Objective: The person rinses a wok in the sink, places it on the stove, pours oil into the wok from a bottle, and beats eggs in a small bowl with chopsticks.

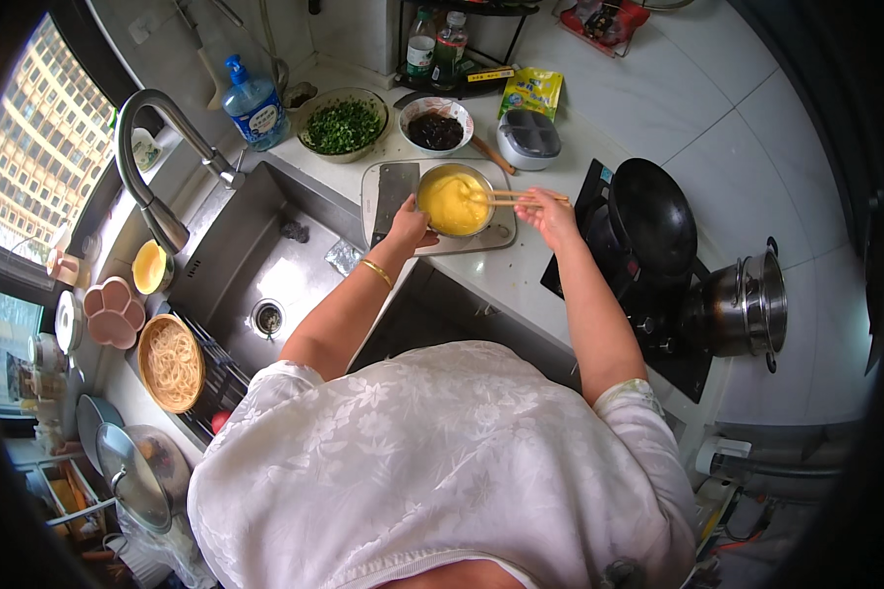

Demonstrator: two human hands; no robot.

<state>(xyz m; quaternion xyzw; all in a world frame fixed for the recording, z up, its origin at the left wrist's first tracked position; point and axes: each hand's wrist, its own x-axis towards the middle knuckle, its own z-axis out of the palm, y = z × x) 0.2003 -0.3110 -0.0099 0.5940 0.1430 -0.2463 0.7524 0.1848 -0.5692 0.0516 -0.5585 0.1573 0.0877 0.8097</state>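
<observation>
A round metal bowl of beaten yellow egg [453,202] sits over the cutting board [502,237], its near left side gripped by my left hand [411,224]. Between the fingers of my right hand [549,216] is a pair of wooden chopsticks [512,197], their tips dipped in the egg. Just left of the bowl, a cleaver [396,193] lies flat on the board, its handle partly hidden by my left hand. Behind the board stand a bowl of chopped greens [344,124] and a patterned bowl of dark food [436,132].
The steel sink [228,243] with its tall faucet [136,154] is on my left. A basket of noodles [173,362] rests by its near end. On the right, a black wok [653,216] and a steel pot [729,309] stand on the stove. A lidded container [528,140] is behind the board.
</observation>
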